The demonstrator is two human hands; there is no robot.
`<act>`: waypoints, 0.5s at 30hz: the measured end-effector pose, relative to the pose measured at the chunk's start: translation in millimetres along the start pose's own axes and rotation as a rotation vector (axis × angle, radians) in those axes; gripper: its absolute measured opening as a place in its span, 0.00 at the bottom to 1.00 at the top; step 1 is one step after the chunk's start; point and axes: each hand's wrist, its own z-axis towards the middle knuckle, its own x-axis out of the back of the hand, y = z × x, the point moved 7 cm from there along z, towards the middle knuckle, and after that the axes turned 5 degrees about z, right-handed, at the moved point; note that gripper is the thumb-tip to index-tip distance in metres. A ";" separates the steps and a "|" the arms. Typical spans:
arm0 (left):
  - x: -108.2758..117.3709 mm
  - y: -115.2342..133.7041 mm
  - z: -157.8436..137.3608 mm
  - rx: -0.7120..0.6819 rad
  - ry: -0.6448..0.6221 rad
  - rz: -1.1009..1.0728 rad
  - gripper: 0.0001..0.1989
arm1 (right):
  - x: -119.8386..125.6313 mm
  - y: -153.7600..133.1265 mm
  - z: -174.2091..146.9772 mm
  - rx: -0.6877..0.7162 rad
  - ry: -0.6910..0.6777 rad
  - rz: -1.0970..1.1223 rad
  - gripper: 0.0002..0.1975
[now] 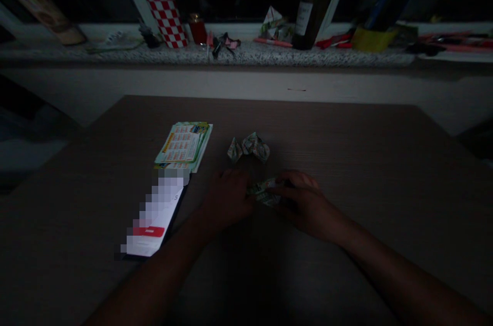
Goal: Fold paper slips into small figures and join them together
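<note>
Low over the middle of the wooden table (365, 172), a small folded piece of printed paper (266, 193) lies between my two hands. My left hand (230, 193) is closed on its left end, with most of the fingertips hidden behind the hand. The fingers of my right hand (302, 200) pinch the right end. Just beyond my hands stand folded paper pieces, a small pointed one (234, 150) and a wider one (256, 146) beside it. The light is dim, so the folds are hard to make out.
Left of my hands lie a stack of printed sheets (183, 144) and, nearer, a lit phone (154, 226). Behind the table runs a speckled windowsill (246, 56) bearing a red-checked bottle (167, 18), a dark bottle (310, 18), a small red jar (197, 29) and pens.
</note>
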 end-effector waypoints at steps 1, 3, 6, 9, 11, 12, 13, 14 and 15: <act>-0.2 -2.1 -0.3 0.009 -0.010 -0.014 0.07 | 0.4 -0.7 -0.2 0.003 -0.009 0.001 0.20; -0.8 -5.8 -1.2 0.023 -0.027 -0.046 0.06 | 1.0 -2.1 -0.5 0.015 -0.032 0.005 0.22; -0.9 -9.0 -3.2 0.028 -0.004 -0.076 0.05 | 2.7 -4.0 -0.7 0.034 -0.040 0.001 0.22; -0.4 -5.4 -6.0 -0.010 0.058 -0.129 0.06 | 3.6 -6.6 0.0 0.065 -0.028 0.002 0.19; 1.9 1.8 -8.0 -0.065 0.113 -0.175 0.08 | 4.0 -7.9 1.0 0.090 -0.010 0.022 0.15; 3.6 6.5 -9.1 -0.100 0.140 -0.197 0.08 | 4.6 -8.4 1.7 0.105 0.006 0.045 0.14; 5.1 11.5 -10.1 -0.135 0.157 -0.216 0.09 | 6.0 -8.7 2.3 0.122 0.031 0.075 0.12; 7.3 16.8 -11.3 -0.176 0.180 -0.236 0.08 | 7.7 -9.1 2.7 0.145 0.062 0.112 0.11; 9.6 21.9 -12.6 -0.215 0.204 -0.253 0.07 | 9.7 -9.6 3.0 0.172 0.096 0.152 0.09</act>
